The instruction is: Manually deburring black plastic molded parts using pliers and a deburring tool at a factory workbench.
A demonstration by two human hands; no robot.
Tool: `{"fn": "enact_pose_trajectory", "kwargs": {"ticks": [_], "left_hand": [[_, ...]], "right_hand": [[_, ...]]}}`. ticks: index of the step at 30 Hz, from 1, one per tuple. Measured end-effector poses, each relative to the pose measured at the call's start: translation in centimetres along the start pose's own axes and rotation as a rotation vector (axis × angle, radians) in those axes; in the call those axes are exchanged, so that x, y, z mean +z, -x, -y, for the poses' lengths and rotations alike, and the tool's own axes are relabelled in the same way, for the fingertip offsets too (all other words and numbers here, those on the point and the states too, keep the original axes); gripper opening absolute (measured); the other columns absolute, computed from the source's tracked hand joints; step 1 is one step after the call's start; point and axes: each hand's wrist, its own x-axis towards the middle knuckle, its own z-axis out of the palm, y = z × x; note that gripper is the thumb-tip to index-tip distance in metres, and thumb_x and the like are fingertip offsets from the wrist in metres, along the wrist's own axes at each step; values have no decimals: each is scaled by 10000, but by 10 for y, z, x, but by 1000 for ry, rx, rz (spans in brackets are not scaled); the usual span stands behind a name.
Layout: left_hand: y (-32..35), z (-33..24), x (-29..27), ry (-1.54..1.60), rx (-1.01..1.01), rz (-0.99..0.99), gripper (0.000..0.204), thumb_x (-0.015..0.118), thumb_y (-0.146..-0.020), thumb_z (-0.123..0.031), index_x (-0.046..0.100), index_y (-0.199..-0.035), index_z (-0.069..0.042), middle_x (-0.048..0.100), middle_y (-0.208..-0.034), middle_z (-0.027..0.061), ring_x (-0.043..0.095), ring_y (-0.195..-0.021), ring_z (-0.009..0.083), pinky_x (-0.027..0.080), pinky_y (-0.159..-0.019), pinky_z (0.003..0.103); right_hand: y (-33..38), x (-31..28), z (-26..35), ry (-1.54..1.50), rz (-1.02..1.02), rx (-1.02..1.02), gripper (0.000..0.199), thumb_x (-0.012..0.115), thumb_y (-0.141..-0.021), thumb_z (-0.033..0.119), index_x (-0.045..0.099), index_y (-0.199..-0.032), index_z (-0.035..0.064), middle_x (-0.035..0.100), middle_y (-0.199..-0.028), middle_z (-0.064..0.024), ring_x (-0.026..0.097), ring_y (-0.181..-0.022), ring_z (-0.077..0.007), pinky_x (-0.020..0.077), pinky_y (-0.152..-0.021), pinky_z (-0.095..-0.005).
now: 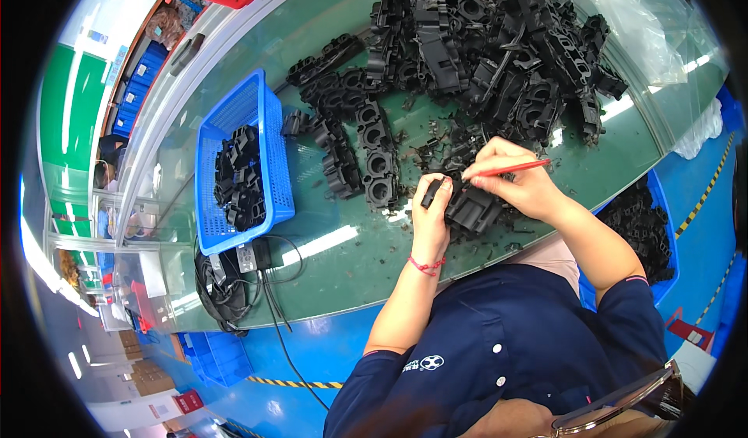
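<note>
At nine o'clock, a blue basket point(274, 158) holds finished black pieces. At centre, the left hand point(431, 218) closes its fingers around a black plastic part point(473, 209) on the green table point(343, 259), while the right hand point(520, 181) pinches a red-handled tool point(510, 168), apparently trimming it. Next likely calls for turning the part. A heap of parts point(499, 41) sits at twelve o'clock.

hands point(431, 218) trim black part point(473, 208)

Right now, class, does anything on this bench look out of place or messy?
Small black scraps lie scattered over the green table around the part both hands hold. Cables sit tangled beside the blue basket.
</note>
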Motion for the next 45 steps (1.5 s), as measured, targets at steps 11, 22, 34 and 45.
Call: {"fn": "enact_pose_trajectory", "kwargs": {"ticks": [11, 22, 34, 45], "left_hand": [[8, -15, 2, 74, -119, 214, 136, 596, -870, -143, 549, -961, -54, 545, -844, -9, 510, -775, 58, 437, -705, 219], [12, -24, 1, 127, -279, 450, 234, 595, -865, -227, 513, -988, -45, 589, -865, 39, 595, -825, 120, 492, -738, 257], [24, -38, 9, 290, -557, 527, 387, 606, -818, -278, 517, -1081, -9, 626, -833, 162, 656, -642, 241, 553, -560, 306], [16, -43, 16, 55, -187, 328, 250, 494, -918, -295, 472, -1031, -74, 614, -899, 157, 602, -793, 170, 492, -723, 286]], "right_hand": [[2, -9, -13, -115, 230, -77, 165, 682, -755, 59, 700, -916, 27, 661, -940, -101, 559, -1032, -253, 439, -904, -356], [3, -14, -4, -184, 387, -184, 134, 658, -802, 63, 682, -928, 23, 679, -979, -90, 583, -1093, -273, 467, -937, -388], [-1, -15, 21, 113, 399, -593, 210, 702, -720, 75, 668, -924, 36, 675, -934, -60, 625, -922, -264, 538, -763, -352], [16, -18, 9, 1, -116, -325, 99, 586, -854, 49, 639, -919, -3, 622, -945, -139, 623, -751, -188, 509, -681, -297]]}}
